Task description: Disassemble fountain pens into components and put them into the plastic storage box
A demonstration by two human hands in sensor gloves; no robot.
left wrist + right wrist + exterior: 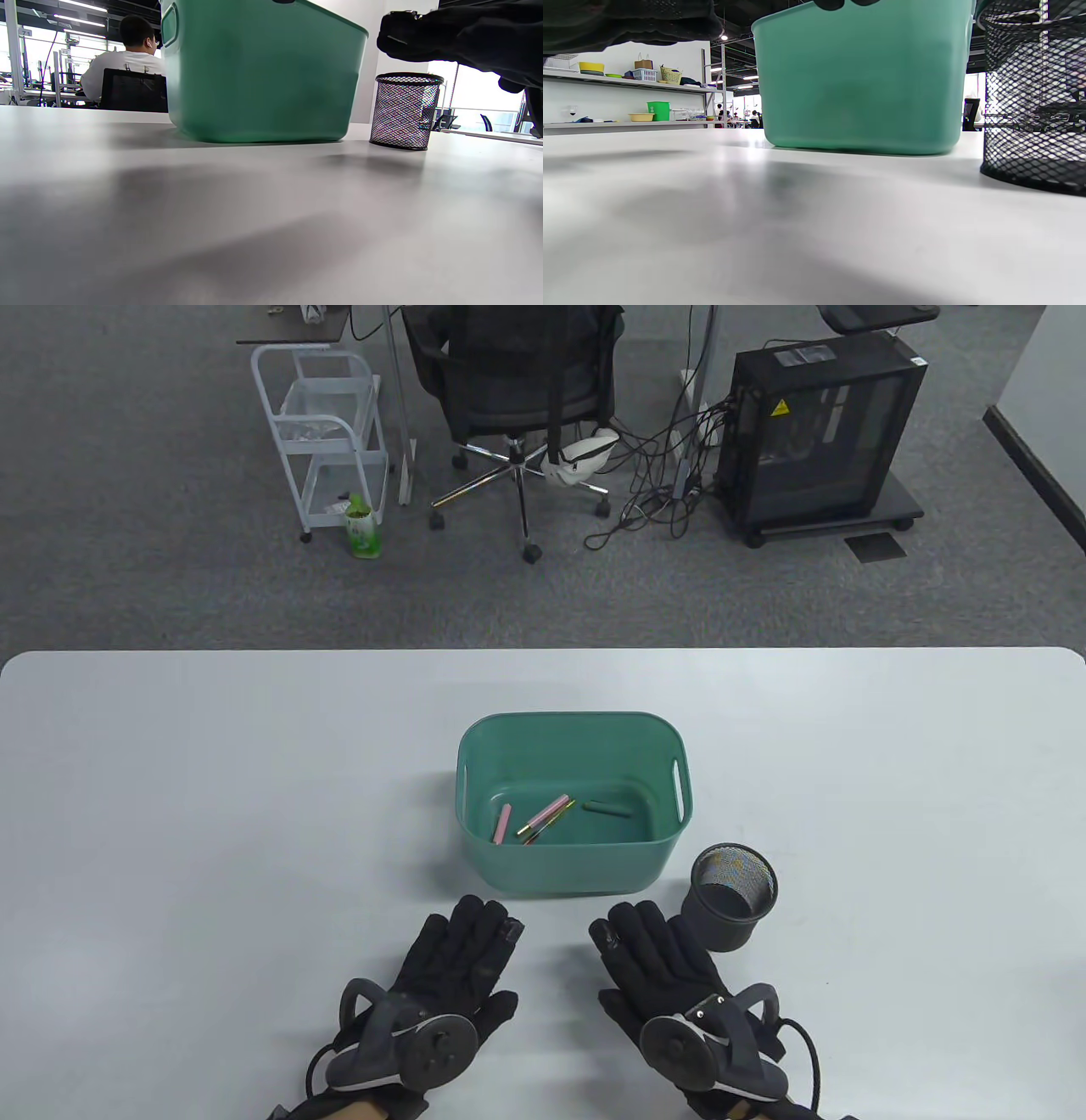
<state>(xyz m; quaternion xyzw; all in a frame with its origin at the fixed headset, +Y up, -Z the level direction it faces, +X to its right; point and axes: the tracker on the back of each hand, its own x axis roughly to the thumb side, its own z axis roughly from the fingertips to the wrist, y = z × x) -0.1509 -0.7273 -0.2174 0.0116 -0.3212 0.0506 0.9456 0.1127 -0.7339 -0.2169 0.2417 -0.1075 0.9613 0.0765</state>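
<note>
Hands: I see my left hand (pixel 454 976) and right hand (pixel 670 976) flat, fingers straight, holding nothing.
Box: one green storage box (pixel 475 814), centre frame.
Pieces inside: four pen parts (pixel 543 819).
Cup: one mesh pen holder (pixel 731 895), lower right.

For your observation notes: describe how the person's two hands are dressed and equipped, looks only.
The left hand and right hand wear black fabric gloves. A dark grey, round-faced tracker with a loop sits strapped on the back of each. A black cable curves from the right hand's tracker, a thinner one beside the left's.
</note>
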